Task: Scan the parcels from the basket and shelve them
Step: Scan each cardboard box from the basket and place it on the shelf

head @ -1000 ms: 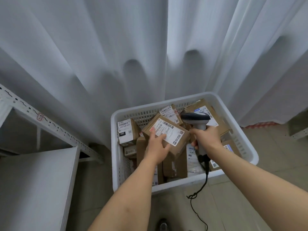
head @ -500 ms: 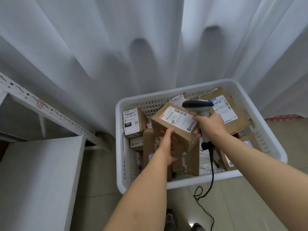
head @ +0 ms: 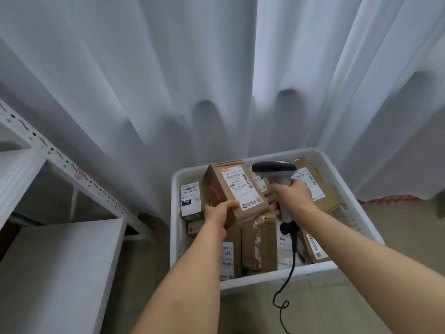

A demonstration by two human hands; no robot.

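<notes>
Since 1 s ago the parcel (head: 234, 190) has come up out of the pile w/ its label end tipped away, and the left hand (head: 220, 213) has slid from the label face down to the near bottom corner. Scanner (head: 277, 179) stays close at the parcel's 3 o'clock.

Left hand: fingers curled under and round the parcel's near corner, thumb on the label edge, holding it tilted above the other boxes. White shipping label (head: 242, 186) faces up; red tape strip on the parcel's left side.

Right hand (head: 292, 196): wrapped round the scanner's grey handle, dark head pointing toward 9 o'clock, just beside the parcel's top right edge. Black cable (head: 290, 266) drops from the handle over the basket's near rim to the floor.

White basket (head: 277, 276) sits at 5 o'clock of the view, packed w/ brown boxes; one marked 060 (head: 190, 197) at the left wall. White shelf (head: 57, 256) at 8 o'clock, pale curtain (head: 192, 80) behind.
</notes>
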